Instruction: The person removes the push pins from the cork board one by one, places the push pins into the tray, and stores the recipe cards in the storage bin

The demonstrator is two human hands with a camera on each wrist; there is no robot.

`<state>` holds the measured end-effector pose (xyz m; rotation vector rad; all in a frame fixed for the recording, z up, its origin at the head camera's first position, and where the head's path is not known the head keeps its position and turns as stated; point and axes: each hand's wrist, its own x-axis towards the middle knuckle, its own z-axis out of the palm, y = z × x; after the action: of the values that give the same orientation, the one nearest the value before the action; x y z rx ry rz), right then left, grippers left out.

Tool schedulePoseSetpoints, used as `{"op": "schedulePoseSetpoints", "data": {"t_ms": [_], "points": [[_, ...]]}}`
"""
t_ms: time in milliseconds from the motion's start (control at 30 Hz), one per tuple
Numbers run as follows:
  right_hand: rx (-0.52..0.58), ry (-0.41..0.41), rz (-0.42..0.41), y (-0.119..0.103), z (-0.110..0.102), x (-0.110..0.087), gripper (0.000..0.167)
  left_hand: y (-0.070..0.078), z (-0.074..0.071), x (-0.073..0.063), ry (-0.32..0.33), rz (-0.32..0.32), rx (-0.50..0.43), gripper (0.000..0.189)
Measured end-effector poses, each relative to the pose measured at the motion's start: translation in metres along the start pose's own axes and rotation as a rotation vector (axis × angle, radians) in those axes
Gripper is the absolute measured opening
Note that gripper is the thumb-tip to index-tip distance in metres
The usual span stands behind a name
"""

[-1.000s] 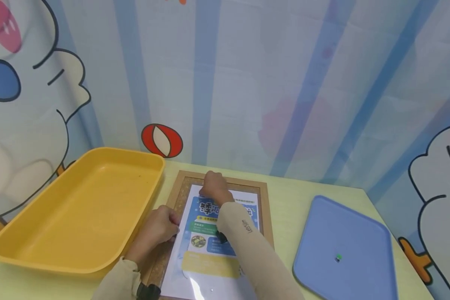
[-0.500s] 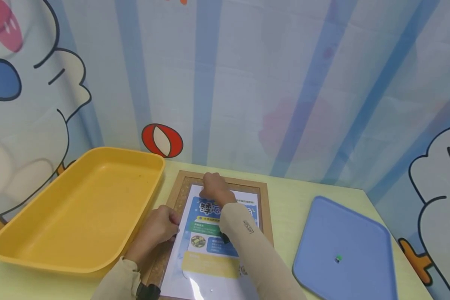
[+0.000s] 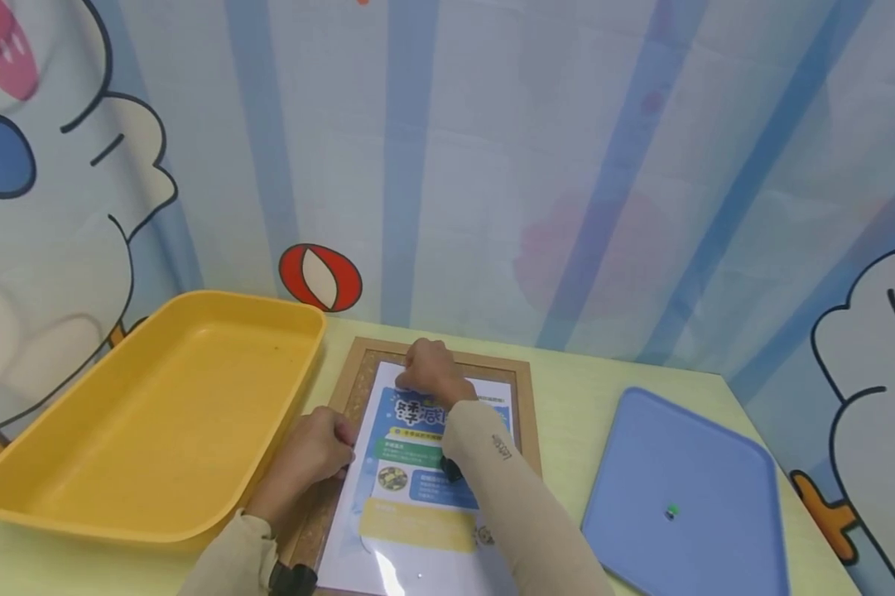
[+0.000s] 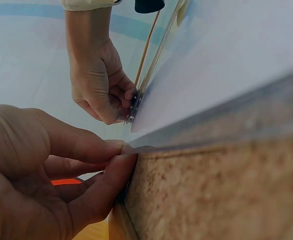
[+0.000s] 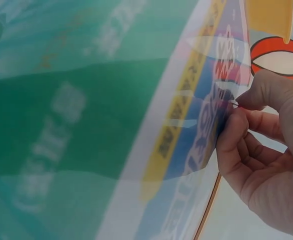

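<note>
A printed poster point(image 3: 410, 530) under clear plastic lies on a wood-framed cork board point(image 3: 348, 390). My left hand point(image 3: 320, 447) is at the poster's left edge. In the left wrist view its thumb and index finger pinch the clear plastic edge above the cork. My right hand point(image 3: 428, 370) is at the top edge of the poster. The right wrist view shows its thumb and index finger pinching a tiny push pin point(image 5: 235, 104), of which a thin dark shaft and a red spot show. The rest of the pin is hidden by the fingers.
A yellow tub point(image 3: 156, 430) stands left of the board, close to the left forearm. To the right lies a blue tray point(image 3: 641, 480) with a small green push pin point(image 3: 672, 511) on it. A printed curtain point(image 3: 477, 182) hangs behind the table.
The right wrist and sleeve have shifted slightly to the right, uncovering more of the poster's title. The left hand stays at the same edge, and the view has moved a little.
</note>
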<state>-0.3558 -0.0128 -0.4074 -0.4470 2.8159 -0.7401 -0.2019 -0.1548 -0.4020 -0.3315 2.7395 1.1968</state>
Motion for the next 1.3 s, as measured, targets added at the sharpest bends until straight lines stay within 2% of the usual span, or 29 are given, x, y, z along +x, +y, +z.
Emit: {"op": "schedulePoseSetpoints", "data": {"t_ms": [267,467,667,800,1067,1167,1300], "points": [[-0.003,0.02,-0.067,0.004,0.002,-0.002,0.031,-0.002,0.0,0.001,0.002,-0.009,0.001,0.006],[0.076,0.017,-0.033,0.009,0.002,-0.003,0.028,-0.002,0.001,0.001,-0.001,-0.004,0.004,0.006],[-0.04,0.004,-0.058,0.004,0.002,0.003,0.033,-0.001,0.0,0.002,0.003,0.0,0.015,0.006],[-0.088,-0.007,-0.057,-0.002,0.002,0.001,0.03,-0.001,0.0,0.002,0.002,-0.006,0.012,0.007],[0.019,-0.025,-0.055,0.005,-0.002,-0.002,0.033,-0.001,0.0,0.0,-0.003,-0.008,0.009,0.007],[-0.043,-0.028,-0.065,0.003,0.0,0.002,0.033,0.0,0.0,0.0,-0.007,-0.009,0.014,0.007],[-0.207,-0.05,-0.101,-0.006,0.003,0.004,0.019,0.0,-0.001,0.001,-0.009,-0.013,0.018,0.007]]}}
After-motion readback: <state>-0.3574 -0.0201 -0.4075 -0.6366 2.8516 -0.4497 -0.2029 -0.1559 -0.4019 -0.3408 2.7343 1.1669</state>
